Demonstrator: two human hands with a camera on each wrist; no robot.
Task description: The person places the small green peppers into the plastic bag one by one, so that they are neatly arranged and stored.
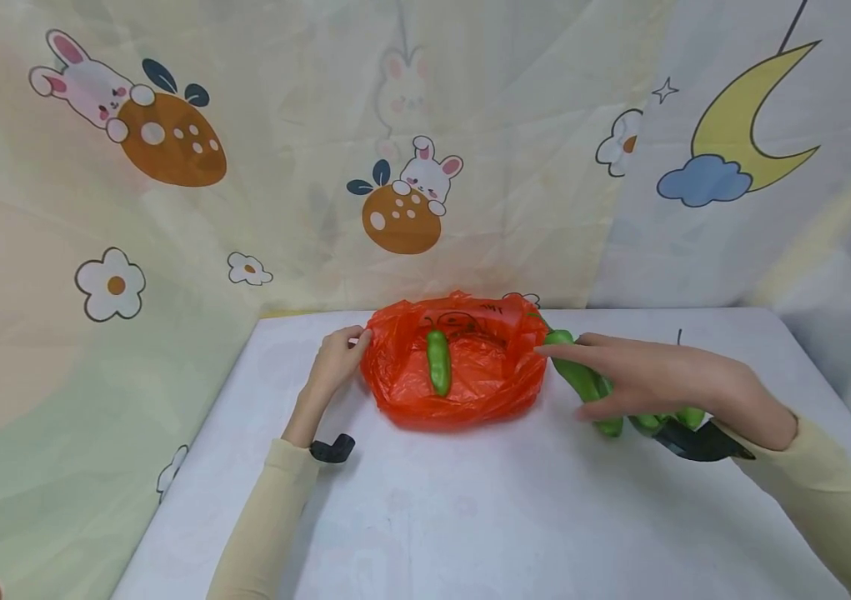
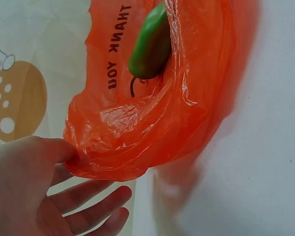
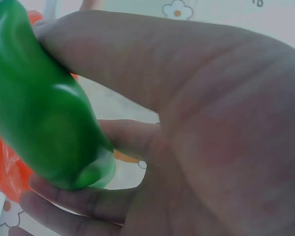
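Note:
An orange plastic bag (image 1: 470,375) printed "THANK YOU" lies open at the table's far middle. One green pepper (image 1: 438,362) lies inside it. My left hand (image 1: 350,343) pinches the bag's left rim, thumb on top of the rim (image 2: 64,150) and fingers under it; the wrist view shows the bag (image 2: 152,118) and the pepper inside (image 2: 148,45) close up. My right hand (image 1: 620,375) holds a second green pepper (image 1: 562,342) just right of the bag's right rim. In the right wrist view this pepper (image 3: 44,113) sits between the thumb and curled fingers (image 3: 78,201).
More green peppers (image 1: 683,417) lie on the white table (image 1: 470,517) under my right wrist. Cartoon-print curtains (image 1: 170,208) hang close behind and to both sides. Black camera mounts sit on both wrists. The table's left edge runs diagonally near my left sleeve.

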